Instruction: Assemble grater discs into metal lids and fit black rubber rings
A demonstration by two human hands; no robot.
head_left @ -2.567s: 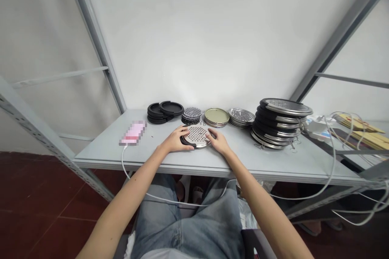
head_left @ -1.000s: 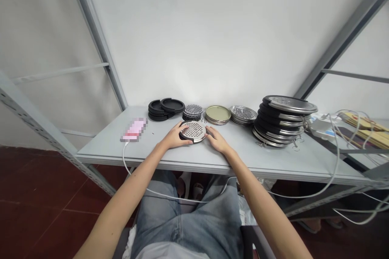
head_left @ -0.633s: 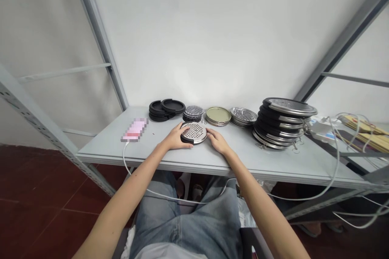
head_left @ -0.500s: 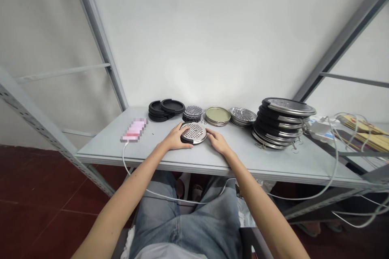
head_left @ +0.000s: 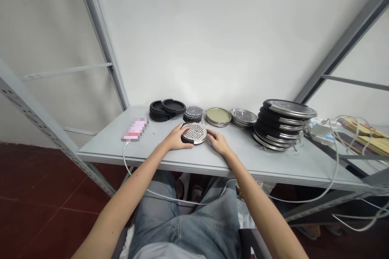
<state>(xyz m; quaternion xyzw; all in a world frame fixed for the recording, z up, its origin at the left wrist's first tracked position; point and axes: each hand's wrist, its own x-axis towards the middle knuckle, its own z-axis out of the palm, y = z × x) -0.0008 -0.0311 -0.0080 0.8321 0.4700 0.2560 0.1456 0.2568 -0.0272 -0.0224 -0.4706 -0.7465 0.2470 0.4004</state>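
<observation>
A round perforated metal disc [head_left: 196, 132], silver-rimmed, lies on the grey tabletop in front of me, with a black band around its left part. My left hand [head_left: 175, 137] grips that banded side, thumb near the front edge and fingertips over the top. From the right, my right hand [head_left: 218, 141] has its curled fingers against the metal rim. Just behind the disc is a stack of grey spiky round pieces [head_left: 193, 111], with small metal hooks beside it. Black ring-edged round pieces [head_left: 173, 106] are piled to its left.
Pale green round lids [head_left: 218, 116] and perforated metal discs [head_left: 244, 116] stand stacked along the back. A tall pile of black-banded discs [head_left: 282, 123] rises at right, hooks around its base. A phone [head_left: 135, 128] with a white cable lies left. Metal shelf posts [head_left: 101, 36] frame the table.
</observation>
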